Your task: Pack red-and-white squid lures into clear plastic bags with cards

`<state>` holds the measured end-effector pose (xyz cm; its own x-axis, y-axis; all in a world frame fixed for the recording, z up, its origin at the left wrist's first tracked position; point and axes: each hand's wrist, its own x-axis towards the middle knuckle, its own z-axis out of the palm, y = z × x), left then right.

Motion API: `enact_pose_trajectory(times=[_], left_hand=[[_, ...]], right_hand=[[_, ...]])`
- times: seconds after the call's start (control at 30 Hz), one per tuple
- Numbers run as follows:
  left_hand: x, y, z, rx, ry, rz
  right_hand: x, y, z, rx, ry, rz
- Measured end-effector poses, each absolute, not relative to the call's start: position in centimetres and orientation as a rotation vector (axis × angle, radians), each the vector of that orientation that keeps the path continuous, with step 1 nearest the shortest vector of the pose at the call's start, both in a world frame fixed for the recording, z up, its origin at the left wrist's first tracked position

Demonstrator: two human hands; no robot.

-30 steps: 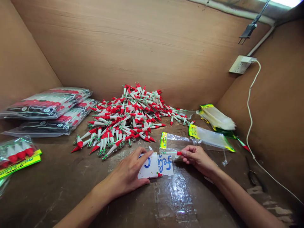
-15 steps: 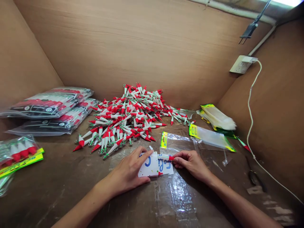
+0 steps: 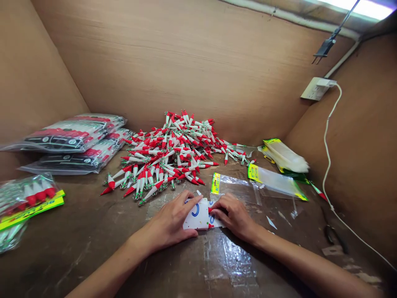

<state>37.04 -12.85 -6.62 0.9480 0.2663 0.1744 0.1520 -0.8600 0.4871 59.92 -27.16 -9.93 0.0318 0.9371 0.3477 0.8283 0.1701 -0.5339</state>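
My left hand [image 3: 173, 221] lies across a folded white paper sleeve [image 3: 201, 221] with blue lettering, its fingers at the far edge and thumb at the near edge, holding it on the table. At the sleeve's right end, my right hand [image 3: 232, 215] pinches the red tip of a squid jig [image 3: 211, 210]; the rest of this jig is hidden inside the sleeve. Another red tip [image 3: 211, 226] shows at the sleeve's near right corner. Beyond both hands rises a large pile of red-and-white squid jigs [image 3: 167, 153] with green-tinted hooks.
A clear yellow-headed bag [image 3: 232, 186] lies just past my right hand, with more bags [image 3: 276, 180] stacked to its right. Filled packs [image 3: 68, 136] are piled at left, near a bagged jig set [image 3: 34, 194]. Pliers [image 3: 333, 236] and a white cord [image 3: 325, 165] are at right.
My right hand has moved left with the squid jig, whose white body has gone into the paper sleeve. My left hand keeps its place on the sleeve. The view has shifted slightly.
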Motion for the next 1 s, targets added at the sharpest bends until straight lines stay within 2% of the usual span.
enact_pose_trajectory(times=[0.2,0.5,0.7,0.87,1.0], left_hand=[[36.9,-12.5,-7.0,2.605,0.293,0.348],[36.9,-12.7,-6.6,2.613,0.339,0.296],[36.8,-12.5,-7.1,2.613,0.339,0.327],[36.7,-12.6,-6.9,2.633,0.351,0.336],[36.7,-12.8,-7.0,2.649,0.368,0.300]], right_hand=[[60.1,-26.4,-10.7,-1.535,-2.053,0.128],[61.9,-26.0,-9.0,-1.487,-2.042,0.132],[71.0,-19.4,-5.6,-1.917,-1.997,-0.347],[74.7,-14.2,-5.3,-1.918,-2.054,-0.370],[76.2,-13.3,-5.1,-1.965,-1.818,-0.463]])
